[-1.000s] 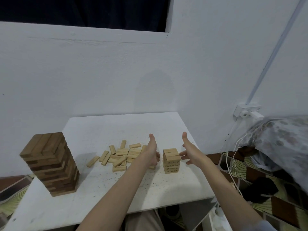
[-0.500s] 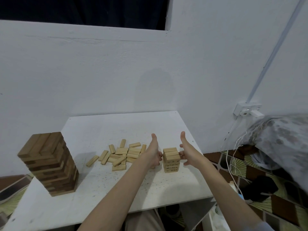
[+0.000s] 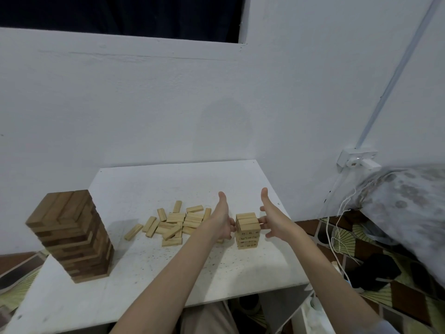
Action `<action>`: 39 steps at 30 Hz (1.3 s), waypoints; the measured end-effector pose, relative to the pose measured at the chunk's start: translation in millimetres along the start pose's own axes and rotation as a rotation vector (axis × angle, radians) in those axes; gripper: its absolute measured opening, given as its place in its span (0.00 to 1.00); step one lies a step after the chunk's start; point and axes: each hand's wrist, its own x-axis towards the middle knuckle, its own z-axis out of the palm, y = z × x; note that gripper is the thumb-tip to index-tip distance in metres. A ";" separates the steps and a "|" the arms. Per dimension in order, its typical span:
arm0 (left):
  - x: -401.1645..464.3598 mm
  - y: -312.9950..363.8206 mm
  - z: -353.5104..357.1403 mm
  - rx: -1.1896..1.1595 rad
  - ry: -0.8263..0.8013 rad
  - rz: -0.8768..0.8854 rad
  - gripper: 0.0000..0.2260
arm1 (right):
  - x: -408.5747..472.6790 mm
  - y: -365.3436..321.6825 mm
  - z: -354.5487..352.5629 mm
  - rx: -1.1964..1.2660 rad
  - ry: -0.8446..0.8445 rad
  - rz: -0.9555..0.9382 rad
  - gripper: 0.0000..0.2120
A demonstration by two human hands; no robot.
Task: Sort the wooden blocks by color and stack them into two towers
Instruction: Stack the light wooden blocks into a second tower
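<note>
A short tower of light wooden blocks [image 3: 248, 231] stands on the white table [image 3: 168, 186], right of the middle. My left hand [image 3: 222, 219] presses its fingers against the tower's left side, thumb up. On the tower's right side, the straight fingers of my right hand [image 3: 273, 218] touch the upper blocks, thumb raised. A tall tower of dark brown blocks [image 3: 71, 233] stands at the table's left. Several loose light blocks [image 3: 177, 221] lie in a heap at the middle, left of my left hand.
The table meets a white wall at the back. To the right are a wall socket [image 3: 356, 160] with white cables [image 3: 337, 227], a grey patterned cushion [image 3: 409, 213], and a dark object [image 3: 375, 271] on the patterned floor. My knees show under the table's front edge.
Both hands have closed in on the light tower from either side. One second ago they were apart from it; now their fingers touch its sides.
</note>
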 end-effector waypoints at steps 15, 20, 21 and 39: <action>-26.1 5.5 8.2 0.025 -0.044 -0.020 0.37 | -8.2 -6.4 -0.2 -0.043 0.005 0.002 0.43; -35.5 8.0 12.9 0.030 -0.058 -0.006 0.36 | -12.0 -9.0 1.1 -0.056 -0.017 0.002 0.43; -36.1 8.2 12.4 0.027 -0.056 -0.008 0.36 | -12.3 -9.5 1.0 -0.063 -0.006 0.005 0.44; -48.0 17.9 16.3 0.047 -0.070 0.015 0.36 | -25.5 -23.6 -2.2 -0.139 0.043 -0.002 0.45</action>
